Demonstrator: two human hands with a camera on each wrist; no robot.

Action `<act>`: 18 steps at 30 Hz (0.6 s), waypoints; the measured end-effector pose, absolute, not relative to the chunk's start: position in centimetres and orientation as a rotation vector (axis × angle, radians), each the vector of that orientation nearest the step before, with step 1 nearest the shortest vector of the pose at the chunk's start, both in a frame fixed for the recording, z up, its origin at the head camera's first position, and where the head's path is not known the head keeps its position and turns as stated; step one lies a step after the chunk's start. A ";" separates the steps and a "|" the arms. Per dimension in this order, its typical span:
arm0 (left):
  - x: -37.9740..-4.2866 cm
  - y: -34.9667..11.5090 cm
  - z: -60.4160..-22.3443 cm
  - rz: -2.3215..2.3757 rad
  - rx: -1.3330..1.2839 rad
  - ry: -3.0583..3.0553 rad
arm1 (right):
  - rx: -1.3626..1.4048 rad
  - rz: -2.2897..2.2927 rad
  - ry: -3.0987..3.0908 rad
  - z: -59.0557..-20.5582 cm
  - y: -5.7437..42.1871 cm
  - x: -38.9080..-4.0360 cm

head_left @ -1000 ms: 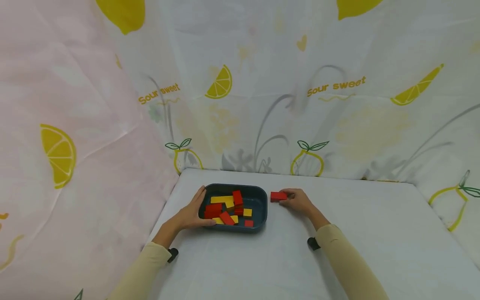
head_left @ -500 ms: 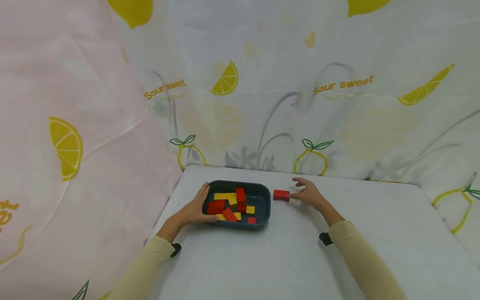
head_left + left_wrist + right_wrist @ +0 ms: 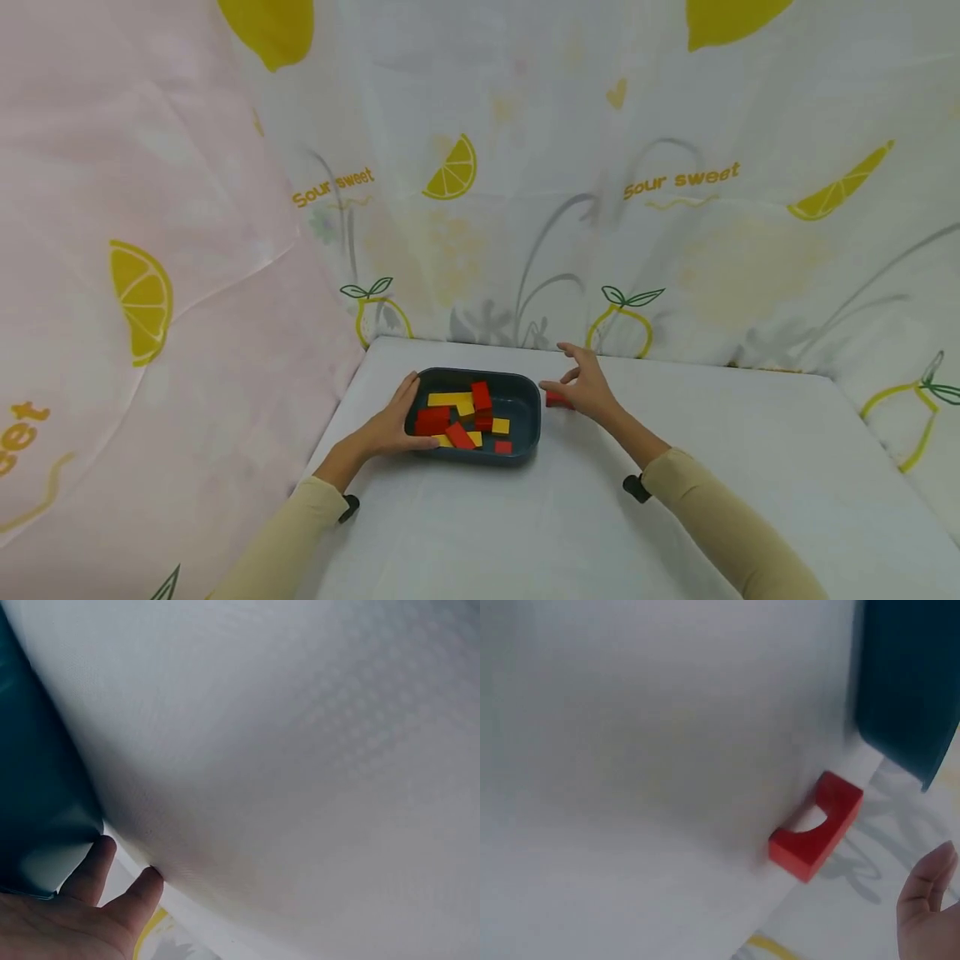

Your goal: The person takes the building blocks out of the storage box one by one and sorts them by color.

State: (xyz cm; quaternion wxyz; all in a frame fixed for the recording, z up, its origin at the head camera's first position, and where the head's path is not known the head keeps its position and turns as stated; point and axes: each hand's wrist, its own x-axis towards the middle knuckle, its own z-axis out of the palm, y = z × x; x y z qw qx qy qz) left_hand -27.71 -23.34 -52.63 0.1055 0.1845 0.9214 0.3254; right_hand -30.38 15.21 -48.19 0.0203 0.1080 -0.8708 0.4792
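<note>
On white cloth [image 3: 480,533] before lemon-print drapes [image 3: 510,100], left fingers [image 3: 88,874], unclenched, touch a tub [image 3: 513,414]; right fingers [image 3: 922,881] hover released.

The person wears 2 long sleeves in pale cream-yellow cloth: the left sleeve [image 3: 279,542] at between 7 and 8 o'clock in the head view, the right sleeve [image 3: 731,525] at between 4 and 5. Each cuff ends at the wrist. 1 small black piece [image 3: 348,508] shows at the left cuff's 4 o'clock, 1 black attachment [image 3: 637,488] at the right cuff's 8 o'clock. Both hands are bare.
</note>
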 end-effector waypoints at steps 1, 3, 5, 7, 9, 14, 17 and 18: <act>-27.7 -23.3 -52.7 0.963 0.543 2.714 | 0.356 1.499 -2.690 -48.2 14.8 -30.2; -27.7 -23.2 -52.7 0.971 0.542 2.711 | 0.402 1.520 -2.670 -48.2 14.1 -29.9; -27.7 -23.1 -52.7 0.970 0.544 2.708 | 0.444 1.519 -2.651 -48.2 13.2 -29.5; -27.8 -23.0 -52.7 0.966 0.546 2.709 | 0.486 1.505 -2.648 -48.1 12.3 -29.2; -27.9 -22.9 -52.8 0.961 0.549 2.710 | 0.510 1.491 -2.643 -47.9 11.4 -28.8; -27.8 -23.1 -52.9 0.965 0.538 2.713 | 0.530 1.535 -2.635 -48.2 9.5 -28.5; -27.7 -23.3 -52.9 0.963 0.526 2.720 | 0.525 1.569 -2.626 -48.5 8.5 -28.3; -27.7 -23.3 -52.9 0.963 0.524 2.722 | 0.525 1.579 -2.623 -48.5 8.2 -28.2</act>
